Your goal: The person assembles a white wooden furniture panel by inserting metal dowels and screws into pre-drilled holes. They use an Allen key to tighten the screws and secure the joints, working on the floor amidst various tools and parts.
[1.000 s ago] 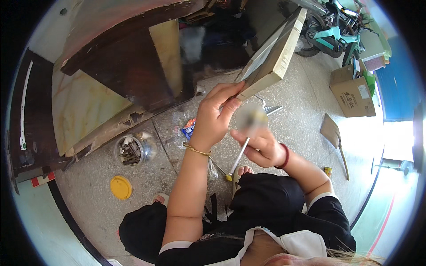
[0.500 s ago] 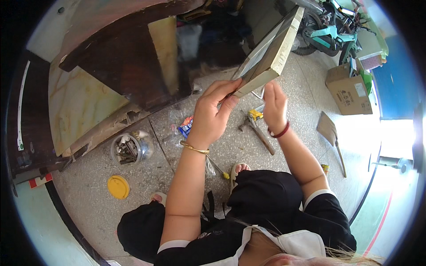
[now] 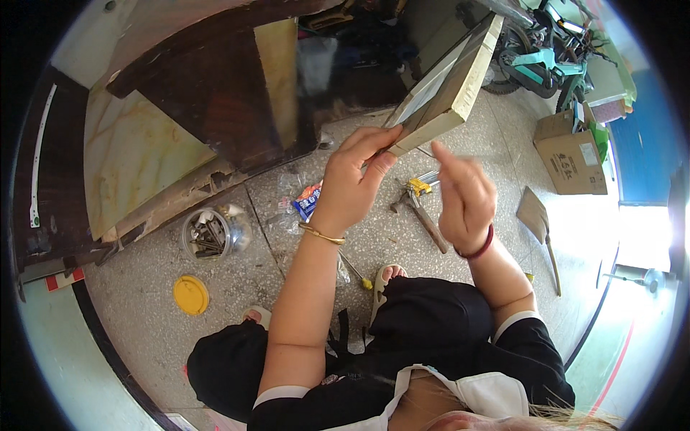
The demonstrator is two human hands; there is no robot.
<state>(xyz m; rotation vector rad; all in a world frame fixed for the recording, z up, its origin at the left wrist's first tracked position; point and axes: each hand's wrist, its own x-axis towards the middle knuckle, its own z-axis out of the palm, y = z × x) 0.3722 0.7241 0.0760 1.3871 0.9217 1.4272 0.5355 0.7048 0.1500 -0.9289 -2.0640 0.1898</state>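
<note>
Looking down through the head view, we see our left hand (image 3: pixel 345 183) clamped on the near corner of a thick rectangular panel with pale wooden edges (image 3: pixel 453 93), thumb on one side and fingers on the other. The panel slants up and away to the right, raised above the speckled grey stone floor (image 3: pixel 237 284); whether anything props its far end, we cannot tell. Our right hand (image 3: pixel 467 197) hangs just beside that corner, its fingers blurred, so we cannot say whether they are closed on something thin or bare.

We judge the one-corner grip the main worry: it gives little leverage, so a push from the right hand could twist the panel out of the left. Slipping, it could drop onto the dark-headed hammer with a wooden handle (image 3: pixel 429 228) below, or onto our bare toes (image 3: pixel 392 271). Its rough edge could also splinter or scrape the nearby fingertips.

Footing looks like another weak point to us. A slim metal rod with a yellow end (image 3: pixel 367 284) lies just beside our right foot, and a careless step could roll it. Further left, a clear round plastic tub (image 3: pixel 243 228) of metal pieces (image 3: pixel 208 238) sits open, its round yellow lid (image 3: pixel 191 295) near it; a knock could scatter the contents underfoot.
</note>
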